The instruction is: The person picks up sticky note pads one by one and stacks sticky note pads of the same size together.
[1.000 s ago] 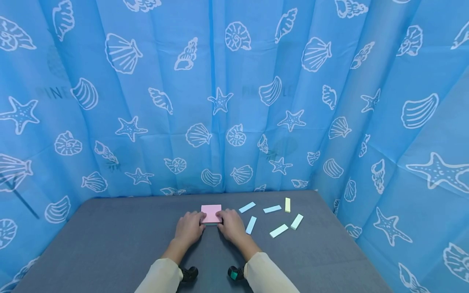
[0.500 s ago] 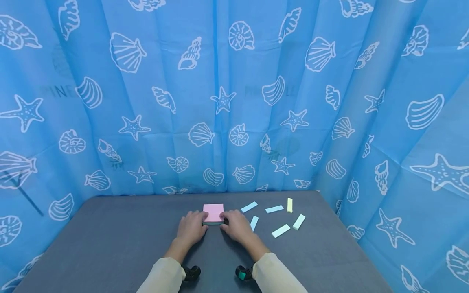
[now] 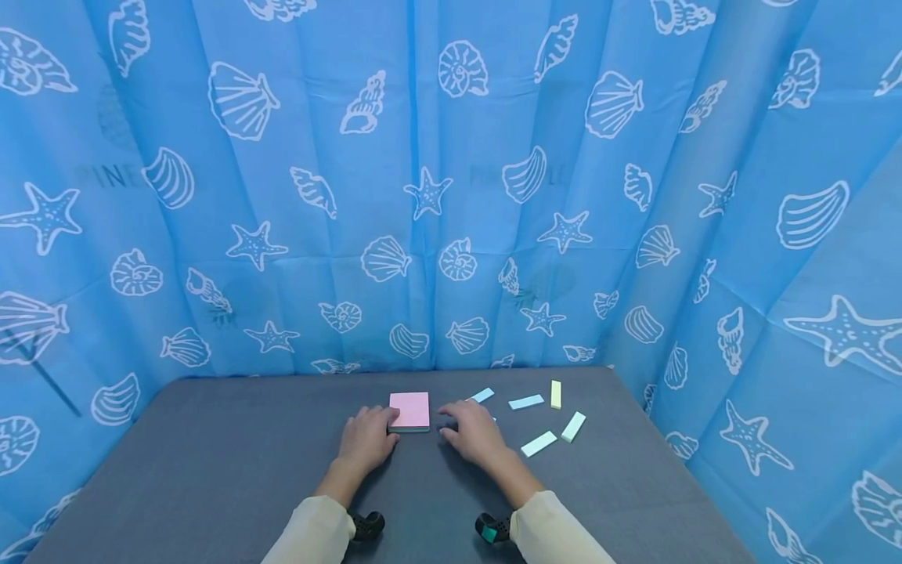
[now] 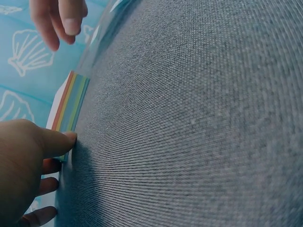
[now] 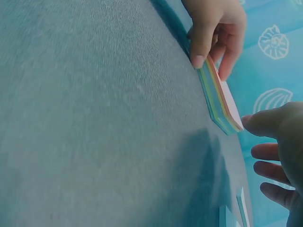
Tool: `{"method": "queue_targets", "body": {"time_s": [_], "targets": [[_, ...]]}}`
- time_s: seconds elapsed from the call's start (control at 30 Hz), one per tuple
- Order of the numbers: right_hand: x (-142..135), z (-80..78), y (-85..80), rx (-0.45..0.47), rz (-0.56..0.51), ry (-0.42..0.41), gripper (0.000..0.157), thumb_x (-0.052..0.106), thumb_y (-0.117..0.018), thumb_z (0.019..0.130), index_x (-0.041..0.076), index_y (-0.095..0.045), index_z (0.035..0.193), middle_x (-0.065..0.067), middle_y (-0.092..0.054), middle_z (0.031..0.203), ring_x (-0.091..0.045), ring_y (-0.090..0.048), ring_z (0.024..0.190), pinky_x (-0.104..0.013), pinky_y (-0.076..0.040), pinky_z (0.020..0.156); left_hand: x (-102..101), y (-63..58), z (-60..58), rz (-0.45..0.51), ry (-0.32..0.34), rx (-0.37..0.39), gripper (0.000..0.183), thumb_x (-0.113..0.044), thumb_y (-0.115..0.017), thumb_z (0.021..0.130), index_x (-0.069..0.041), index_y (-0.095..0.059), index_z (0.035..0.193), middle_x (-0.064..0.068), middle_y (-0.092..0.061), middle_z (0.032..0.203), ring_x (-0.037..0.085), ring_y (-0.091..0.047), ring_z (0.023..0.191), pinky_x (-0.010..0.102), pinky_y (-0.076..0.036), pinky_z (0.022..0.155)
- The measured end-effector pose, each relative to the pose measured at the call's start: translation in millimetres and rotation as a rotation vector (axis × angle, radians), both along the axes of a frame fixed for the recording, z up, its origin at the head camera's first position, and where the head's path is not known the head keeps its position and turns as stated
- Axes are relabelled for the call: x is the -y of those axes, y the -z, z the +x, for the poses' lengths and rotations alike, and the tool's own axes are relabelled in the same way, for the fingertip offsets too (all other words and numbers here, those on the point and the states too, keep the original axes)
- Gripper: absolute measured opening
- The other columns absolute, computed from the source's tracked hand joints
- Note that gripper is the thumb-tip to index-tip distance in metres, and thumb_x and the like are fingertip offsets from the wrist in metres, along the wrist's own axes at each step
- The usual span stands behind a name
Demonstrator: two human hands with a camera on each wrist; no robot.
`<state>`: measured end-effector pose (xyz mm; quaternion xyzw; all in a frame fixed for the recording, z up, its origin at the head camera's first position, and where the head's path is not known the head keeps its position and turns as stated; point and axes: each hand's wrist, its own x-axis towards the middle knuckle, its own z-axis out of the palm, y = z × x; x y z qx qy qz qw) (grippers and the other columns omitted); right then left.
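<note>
A square stack of sticky notes [image 3: 409, 411] lies on the grey table near its back edge, pink on top. Its side shows coloured layers [image 4: 71, 104] in the left wrist view. My left hand [image 3: 368, 440] holds the stack's left side, thumb at the near edge and a finger over the top. To the right of the stack, my right hand [image 3: 475, 433] is apart from it, fingers loosely bent around nothing. One narrow blue sticky-note pad [image 3: 483, 394] shows partly beyond that hand, which hides most of another.
Farther right on the table [image 3: 606, 486] lie a blue strip pad [image 3: 526, 402], a yellow one [image 3: 556, 395] and two pale green ones, one nearer [image 3: 539, 444] and one farther right [image 3: 574, 426]. A blue shell-patterned curtain [image 3: 423, 298] hangs behind.
My right hand has let go of the stack's right side and moved a little to the right, covering more of the blue strips. My left hand stays on the stack.
</note>
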<state>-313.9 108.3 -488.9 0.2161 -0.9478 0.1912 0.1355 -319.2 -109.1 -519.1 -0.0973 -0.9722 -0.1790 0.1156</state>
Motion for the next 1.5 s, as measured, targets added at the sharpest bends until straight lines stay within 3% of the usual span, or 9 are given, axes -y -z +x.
{"method": "queue_targets", "body": {"time_s": [0.47, 0.87, 1.07, 1.5], "targets": [[-37.9, 7.8, 4.4, -0.041, 0.000, -0.001, 0.040, 0.026, -0.079, 0.082, 0.010, -0.069, 0.116, -0.008, -0.066, 0.114, -0.029, -0.056, 0.108, -0.052, -0.042, 0.091, 0.5, 0.7, 0.8, 0.010, -0.004, 0.008, 0.045, -0.029, -0.077, 0.085, -0.018, -0.065, 0.127, 0.004, -0.066, 0.111, 0.023, -0.056, 0.097, 0.041, -0.045, 0.082], [-67.8, 14.2, 16.0, 0.028, -0.028, 0.072, 0.053, 0.035, -0.081, 0.078, 0.007, -0.065, 0.121, -0.013, -0.061, 0.124, -0.037, -0.048, 0.121, -0.057, -0.036, 0.098, -0.5, 0.8, 1.5, 0.012, -0.006, 0.006, 0.046, -0.029, -0.077, 0.084, -0.019, -0.065, 0.127, 0.004, -0.066, 0.111, 0.023, -0.055, 0.098, 0.041, -0.045, 0.082], [-79.5, 16.5, 22.6, 0.011, -0.063, 0.105, 0.052, 0.034, -0.081, 0.078, 0.006, -0.066, 0.118, -0.015, -0.061, 0.124, -0.038, -0.048, 0.120, -0.058, -0.036, 0.096, -0.7, -0.2, 1.4, 0.024, 0.004, 0.008, 0.046, -0.029, -0.077, 0.084, -0.018, -0.065, 0.127, 0.005, -0.066, 0.113, 0.024, -0.055, 0.099, 0.042, -0.045, 0.083], [-84.5, 8.0, 30.9, 0.012, -0.048, 0.078, 0.044, 0.036, -0.080, 0.078, 0.009, -0.068, 0.110, -0.012, -0.063, 0.120, -0.038, -0.050, 0.120, -0.059, -0.036, 0.096, -0.6, -1.8, 3.9, 0.023, -0.002, 0.013, 0.045, -0.028, -0.077, 0.085, -0.017, -0.065, 0.127, 0.006, -0.066, 0.113, 0.025, -0.056, 0.100, 0.044, -0.045, 0.084]]}}
